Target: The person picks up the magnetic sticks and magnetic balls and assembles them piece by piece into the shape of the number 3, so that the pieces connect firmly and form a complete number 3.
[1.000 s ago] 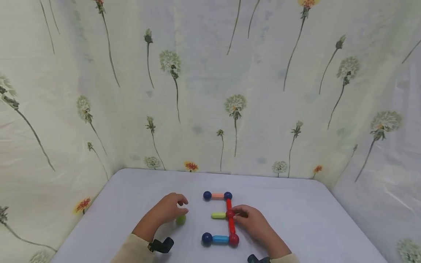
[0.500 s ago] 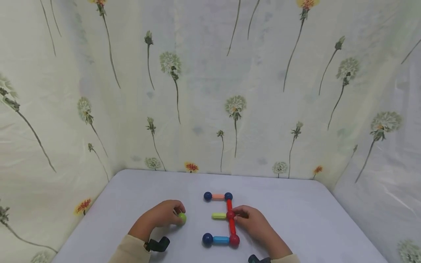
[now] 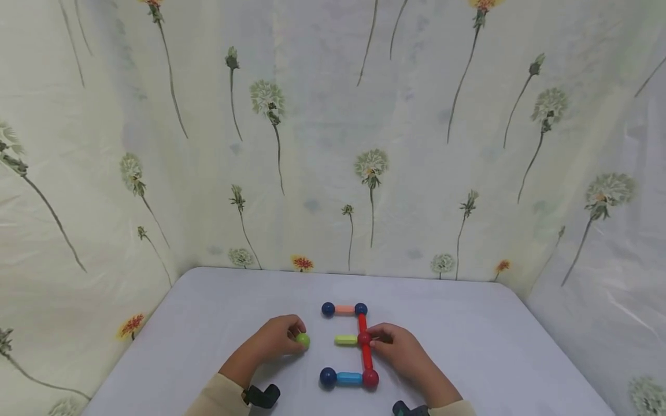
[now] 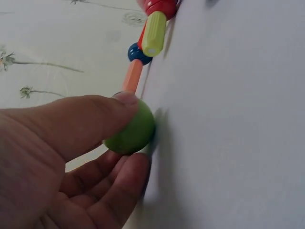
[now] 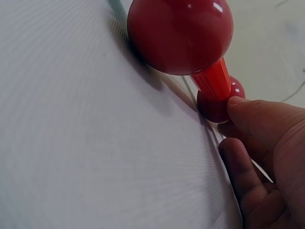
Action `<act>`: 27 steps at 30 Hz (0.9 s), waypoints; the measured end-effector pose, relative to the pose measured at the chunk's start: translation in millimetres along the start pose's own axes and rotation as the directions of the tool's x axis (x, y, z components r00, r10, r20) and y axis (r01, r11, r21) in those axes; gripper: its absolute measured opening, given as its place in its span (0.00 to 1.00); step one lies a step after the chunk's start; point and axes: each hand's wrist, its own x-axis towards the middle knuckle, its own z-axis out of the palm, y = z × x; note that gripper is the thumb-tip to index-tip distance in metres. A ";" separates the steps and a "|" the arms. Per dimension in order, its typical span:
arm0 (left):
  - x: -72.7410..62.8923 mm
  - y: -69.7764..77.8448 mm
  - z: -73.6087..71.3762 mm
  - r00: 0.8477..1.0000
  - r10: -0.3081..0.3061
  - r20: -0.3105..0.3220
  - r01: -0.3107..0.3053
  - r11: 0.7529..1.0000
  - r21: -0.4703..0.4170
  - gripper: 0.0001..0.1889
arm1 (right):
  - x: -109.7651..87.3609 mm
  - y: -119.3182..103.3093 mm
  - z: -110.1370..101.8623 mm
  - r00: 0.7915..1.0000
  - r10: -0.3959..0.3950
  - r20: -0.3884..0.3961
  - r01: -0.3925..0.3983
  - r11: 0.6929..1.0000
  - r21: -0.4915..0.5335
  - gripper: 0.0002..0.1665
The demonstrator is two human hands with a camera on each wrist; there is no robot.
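Observation:
Between thumb and fingers my left hand [image 3: 278,338] pinches a green ball [image 4: 136,131], left of a figure of balls and rods. My right hand [image 3: 400,346] grips the red middle ball [image 3: 364,339] from its right side, thumb against it in the right wrist view. From that ball a yellow-green rod [image 3: 346,340] points left, its end bare and facing the green ball across a gap. Red rods [image 3: 367,358] run from the middle ball to a dark blue ball [image 3: 361,309] at the far corner and a red ball [image 3: 370,378] at the near corner.
At the far end, an orange-pink rod [image 3: 344,309] leads left to another dark blue ball [image 3: 328,309]. A light blue rod [image 3: 349,378] at the near end joins a dark blue ball [image 3: 328,377]. Behind the white table [image 3: 442,312] hangs a dandelion-patterned cloth [image 3: 312,133].
My left hand has come down to the green ball, taken hold of it and carried it right, nearer the yellow-green rod. The right hand stays on the red middle ball.

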 end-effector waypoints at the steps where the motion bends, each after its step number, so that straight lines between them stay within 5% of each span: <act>1: 1.2 1.1 2.3 1.000 0.008 -0.007 -0.008 1.000 0.004 0.15 | 0.0 0.6 -0.2 1.000 -0.006 -0.001 0.006 1.000 -0.004 0.15; 27: 25.6 35.7 31.9 1.000 -0.006 0.027 0.007 0.999 -0.035 0.16 | 0.0 0.1 0.5 1.000 0.001 -0.002 -0.001 1.000 0.005 0.15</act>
